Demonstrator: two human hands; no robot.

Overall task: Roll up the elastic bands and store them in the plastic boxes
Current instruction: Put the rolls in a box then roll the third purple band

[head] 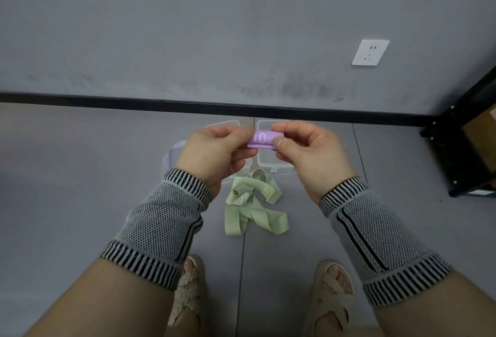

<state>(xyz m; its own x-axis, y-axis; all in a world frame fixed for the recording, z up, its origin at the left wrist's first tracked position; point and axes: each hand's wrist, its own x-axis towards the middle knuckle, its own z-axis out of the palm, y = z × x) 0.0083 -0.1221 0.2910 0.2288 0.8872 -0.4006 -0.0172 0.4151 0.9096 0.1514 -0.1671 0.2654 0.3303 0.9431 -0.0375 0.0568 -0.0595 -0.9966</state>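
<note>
A purple elastic band [263, 139] with white numbers is rolled into a short bundle, held in the air between both hands. My left hand [214, 154] pinches its left end and my right hand [308, 154] pinches its right end. Below them a green elastic band [255, 205] lies loose and tangled on the grey floor. Clear plastic boxes sit on the floor behind my hands: one to the right [271, 167], another mostly hidden behind my left hand [171, 156], and a clear lid or box edge farther back [228, 123].
A grey wall with a black skirting board [188, 105] runs across just behind the boxes, with a white socket [370, 52] on it. A black metal shelf frame [461, 148] stands at the right. My sandalled feet [330, 291] are at the bottom.
</note>
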